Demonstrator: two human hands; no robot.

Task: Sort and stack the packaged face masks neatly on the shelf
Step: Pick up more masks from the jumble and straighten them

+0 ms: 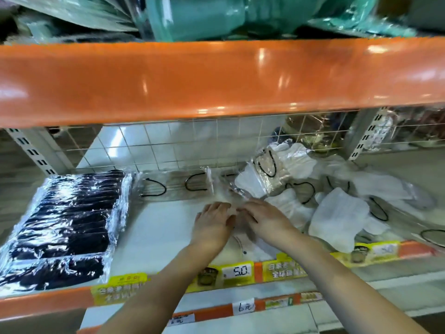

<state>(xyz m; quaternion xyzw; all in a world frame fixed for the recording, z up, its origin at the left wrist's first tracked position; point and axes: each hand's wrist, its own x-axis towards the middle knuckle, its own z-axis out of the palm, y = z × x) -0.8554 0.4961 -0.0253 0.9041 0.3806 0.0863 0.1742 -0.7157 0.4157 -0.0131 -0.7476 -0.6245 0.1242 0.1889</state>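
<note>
Your forearms are reaching in over the yellow price tags (237,271) on the shelf's (154,232) front edge. Your left hand (213,224) and right hand (266,219) are meeting over a clear-wrapped mask pack (243,239) at the middle of the shelf. Both sets of fingers are curling down onto it, though blur is hiding how firmly they are holding. The pack's long axis appears to be running front to back, but I cannot tell which end is leading.

The slick wrapper is likely to slide as you are squaring it. The loose pile of white masks (337,213) is crowding your right wrist, so a sweep could be dragging some off the front edge. The neat stack of black masks (69,222) is sitting well apart on the left.
</note>
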